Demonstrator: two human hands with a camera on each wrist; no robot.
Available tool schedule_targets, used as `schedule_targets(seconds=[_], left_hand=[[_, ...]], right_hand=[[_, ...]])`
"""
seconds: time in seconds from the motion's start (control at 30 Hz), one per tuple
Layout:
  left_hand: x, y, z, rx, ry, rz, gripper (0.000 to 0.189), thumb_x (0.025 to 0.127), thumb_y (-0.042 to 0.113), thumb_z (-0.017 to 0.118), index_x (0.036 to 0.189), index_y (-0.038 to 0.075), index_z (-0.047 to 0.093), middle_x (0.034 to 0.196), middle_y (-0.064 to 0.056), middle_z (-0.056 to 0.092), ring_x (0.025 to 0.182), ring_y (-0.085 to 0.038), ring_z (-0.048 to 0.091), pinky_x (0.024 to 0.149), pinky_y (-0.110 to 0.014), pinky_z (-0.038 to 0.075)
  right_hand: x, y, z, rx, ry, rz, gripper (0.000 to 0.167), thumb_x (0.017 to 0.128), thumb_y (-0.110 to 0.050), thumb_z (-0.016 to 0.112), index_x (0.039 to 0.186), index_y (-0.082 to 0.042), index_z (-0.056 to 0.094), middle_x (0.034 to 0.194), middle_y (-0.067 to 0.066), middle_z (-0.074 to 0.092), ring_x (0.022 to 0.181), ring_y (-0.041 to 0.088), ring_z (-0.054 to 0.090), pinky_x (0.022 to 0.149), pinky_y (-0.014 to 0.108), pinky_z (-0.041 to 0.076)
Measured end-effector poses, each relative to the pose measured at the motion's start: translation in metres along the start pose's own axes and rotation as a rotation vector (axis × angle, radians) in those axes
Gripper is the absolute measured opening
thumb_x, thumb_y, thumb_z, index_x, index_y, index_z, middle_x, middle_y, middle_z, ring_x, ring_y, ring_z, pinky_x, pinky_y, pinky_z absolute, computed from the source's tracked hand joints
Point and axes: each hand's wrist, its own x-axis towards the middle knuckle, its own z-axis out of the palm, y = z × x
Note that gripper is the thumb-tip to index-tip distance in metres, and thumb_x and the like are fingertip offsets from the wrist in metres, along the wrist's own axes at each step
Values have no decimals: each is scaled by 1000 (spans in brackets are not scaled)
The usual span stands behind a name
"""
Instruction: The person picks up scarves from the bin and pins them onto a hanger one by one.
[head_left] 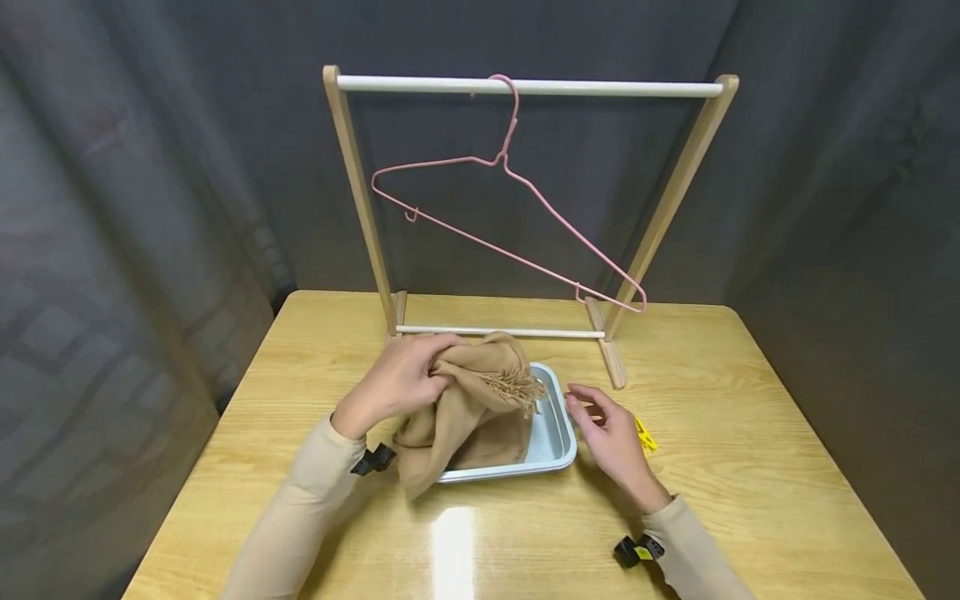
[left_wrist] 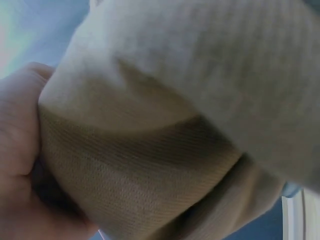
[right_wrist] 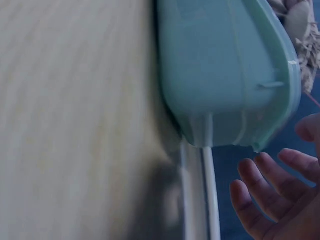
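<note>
Watching from afar, I see the left hand (head_left: 402,375) gripping the bunched brown scarf (head_left: 468,417) between thumb and fingers; it lies partly in the blue tray (head_left: 556,417), spilling over the near-left rim. The scarf's fringe (head_left: 517,386) faces the right hand (head_left: 617,440), whose fingers are loosely bent, holding nothing, just beside the tray's right rim. The left hand is nearer; bunching hides the scarf's long axis.

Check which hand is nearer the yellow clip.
Right. In the head view, the right hand is just left of the yellow clip; the left hand is farther off, gripping the brown cloth at the blue tray's left side.
</note>
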Motion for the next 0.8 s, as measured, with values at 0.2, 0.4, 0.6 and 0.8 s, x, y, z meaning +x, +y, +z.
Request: schedule_targets(seconds=[0.2, 0.4, 0.6, 0.8], left_hand=[[-5, -4, 3, -27, 53, 25, 45, 81, 1, 72, 123, 17, 77, 112, 0, 81, 95, -17, 75, 81, -39, 58], [-7, -3, 4, -33, 88, 32, 45, 80, 1, 71, 122, 17, 77, 109, 0, 81, 95, -17, 76, 81, -41, 57], [-9, -5, 6, -47, 96, 11, 45, 79, 1, 71, 119, 19, 77, 103, 3, 81, 87, -12, 72, 83, -39, 51], [-11, -8, 9, -67, 82, 0, 44, 80, 1, 71, 119, 20, 77, 97, 5, 79, 77, -8, 64, 73, -31, 48]], right_hand=[[6, -9, -15, -18, 50, -54, 27, 107, -18, 66, 127, -3, 75, 118, 15, 80, 92, 1, 72, 77, 13, 55], [14, -19, -32, -4, 100, -124, 25, 107, -13, 64, 127, -1, 74, 118, 18, 79, 90, -9, 68, 75, 10, 54], [23, -28, -53, 16, 176, -144, 29, 106, -8, 64, 133, -1, 71, 121, 19, 77, 89, -14, 66, 77, 6, 51], [32, -35, -70, 41, 275, -182, 30, 105, -5, 63, 134, 0, 70, 112, -17, 74, 88, -10, 69, 76, 7, 51]])
